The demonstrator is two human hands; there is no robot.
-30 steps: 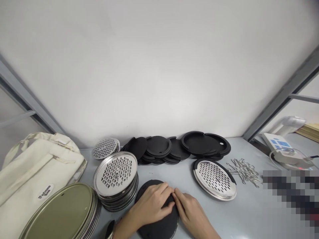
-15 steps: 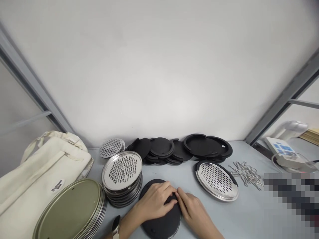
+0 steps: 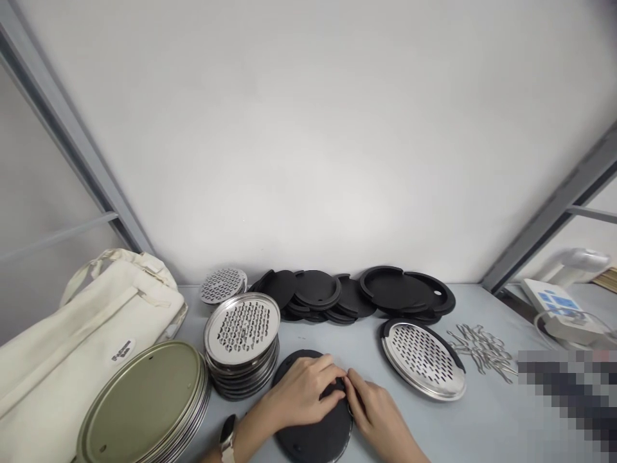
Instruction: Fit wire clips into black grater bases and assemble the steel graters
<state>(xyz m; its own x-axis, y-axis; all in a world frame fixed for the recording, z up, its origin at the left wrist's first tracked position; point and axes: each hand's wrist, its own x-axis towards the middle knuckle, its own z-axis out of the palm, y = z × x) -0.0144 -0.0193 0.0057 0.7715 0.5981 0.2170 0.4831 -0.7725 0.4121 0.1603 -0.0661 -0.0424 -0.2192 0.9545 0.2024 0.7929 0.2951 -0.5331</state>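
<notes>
A dark round cover (image 3: pixel 315 438), likely rubber or plastic, lies flat at the front middle of the table. Across its top rests my left hand (image 3: pixel 306 391), thumb and fingers curled together at the cover's right edge. My right hand (image 3: pixel 375 408) meets it there from the right, its fingertips closed on the same edge. Whatever is pinched between the fingertips is mostly hidden. Just left stands a stack of round metal grater plates (image 3: pixel 243 328). To the right, an oval grater plate (image 3: pixel 424 357) lies with black edging on parts of its rim.
Black covers (image 3: pixel 315 287) line the wall. Olive oval plates (image 3: pixel 142 402) are stacked front left beside a cream bag (image 3: pixel 62 341). Small grater plates (image 3: pixel 222 285) sit behind the stack. Wire hooks (image 3: pixel 484 350) lie right, near a white boxy device (image 3: pixel 559 307).
The view has shifted slightly, so things sit a little further right and the background is tilted. Both hands stay at the cover's right edge, with only a slight shift of the fingers.
</notes>
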